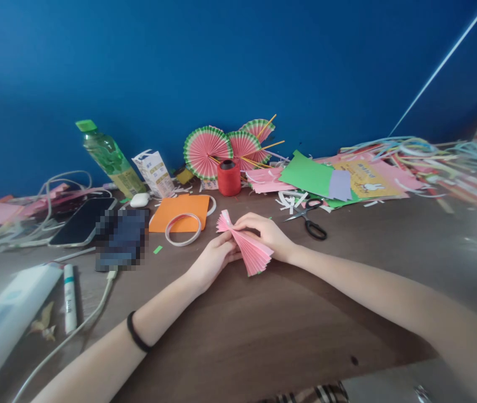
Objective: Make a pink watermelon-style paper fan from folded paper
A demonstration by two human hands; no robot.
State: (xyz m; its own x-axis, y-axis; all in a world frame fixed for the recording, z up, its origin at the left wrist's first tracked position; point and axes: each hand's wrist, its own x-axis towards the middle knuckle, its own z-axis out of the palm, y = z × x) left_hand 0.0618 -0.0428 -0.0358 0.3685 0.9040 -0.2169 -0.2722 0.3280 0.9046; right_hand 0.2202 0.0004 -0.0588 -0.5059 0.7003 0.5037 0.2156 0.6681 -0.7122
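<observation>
A pink pleated paper fan [251, 249] is pinched near its narrow waist, its folds spreading toward me and a short end sticking out beyond the fingers. My left hand [216, 258] grips it from the left, fingers partly hidden behind the paper. From the right, my right hand [267, 235] closes on the same fan with thumb and fingers near the waist. Just left of the hands, a roll of clear tape [183, 229] lies on an orange paper sheet [179, 212]. Black-handled scissors [311, 218] rest open to the right.
Finished watermelon-pattern fans [208, 152] lean by the blue wall behind a red thread spool [228, 179]. Green paper [309, 173] and scraps lie back right. At left are a green-capped bottle [110, 159], a small box [154, 172], phones [83, 221], a marker [70, 299] and a cable [99, 307].
</observation>
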